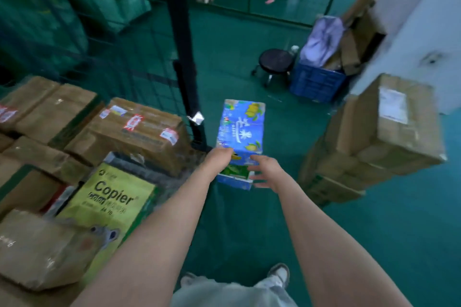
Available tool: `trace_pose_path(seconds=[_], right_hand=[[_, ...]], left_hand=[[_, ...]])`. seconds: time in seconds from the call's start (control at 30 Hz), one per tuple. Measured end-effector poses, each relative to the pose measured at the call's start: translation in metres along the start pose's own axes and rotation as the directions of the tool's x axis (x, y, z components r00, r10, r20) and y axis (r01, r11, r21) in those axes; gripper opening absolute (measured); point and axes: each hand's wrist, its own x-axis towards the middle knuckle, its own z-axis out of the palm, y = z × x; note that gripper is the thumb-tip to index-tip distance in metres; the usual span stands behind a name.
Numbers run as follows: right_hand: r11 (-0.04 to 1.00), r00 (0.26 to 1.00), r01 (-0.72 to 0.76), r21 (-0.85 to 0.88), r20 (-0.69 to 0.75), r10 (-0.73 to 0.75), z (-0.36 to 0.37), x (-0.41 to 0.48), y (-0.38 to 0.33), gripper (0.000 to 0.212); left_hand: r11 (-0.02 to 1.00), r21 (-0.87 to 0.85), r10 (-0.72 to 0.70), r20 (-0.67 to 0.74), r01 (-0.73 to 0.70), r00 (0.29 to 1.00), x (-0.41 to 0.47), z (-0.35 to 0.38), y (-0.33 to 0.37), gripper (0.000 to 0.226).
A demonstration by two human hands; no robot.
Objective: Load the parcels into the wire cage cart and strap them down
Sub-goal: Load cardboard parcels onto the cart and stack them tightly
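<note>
Left hand point(219, 154) fingers grip the blue pack point(240, 129); right hand point(265, 172) open beside it.

floor point(249, 219): green, I see it under both hands | right of my hands: stack of brown cartons point(379, 142) standing on it | beyond my hands, right: blue crate point(315, 85) with black stool point(275, 61) just beside it | left of my hands: wire cage cart point(139, 67), parcels packed inside
</note>
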Motion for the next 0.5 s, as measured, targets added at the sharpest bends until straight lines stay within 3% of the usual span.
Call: trace_pose_path(seconds=[0.2, 0.33, 0.4, 0.5], right_hand=[[0.992, 0.991, -0.066, 0.105, -0.109, 0.078, -0.122, -0.007, 0.024, 0.038], [0.982, 0.97, -0.014, 0.187, -0.237, 0.059, -0.196, -0.007, 0.032, 0.034], [0.973, 0.934, 0.045, 0.227, -0.355, 0.039, -0.224, -0.008, 0.033, 0.027], [0.951, 0.82, 0.151, 0.27, -0.571, 0.032, -0.267, -0.005, 0.035, 0.027]], left_hand=[[0.996, 0.065, 0.054, 0.122, -0.062, 0.991, -0.001, 0.107, 0.076, 0.034], [0.996, 0.067, 0.05, 0.167, -0.062, 0.985, 0.001, 0.169, 0.119, 0.04], [0.997, 0.05, 0.049, 0.201, -0.06, 0.978, 0.002, 0.187, 0.132, 0.041], [0.997, 0.058, 0.036, 0.283, -0.055, 0.958, 0.006, 0.214, 0.149, 0.047]])
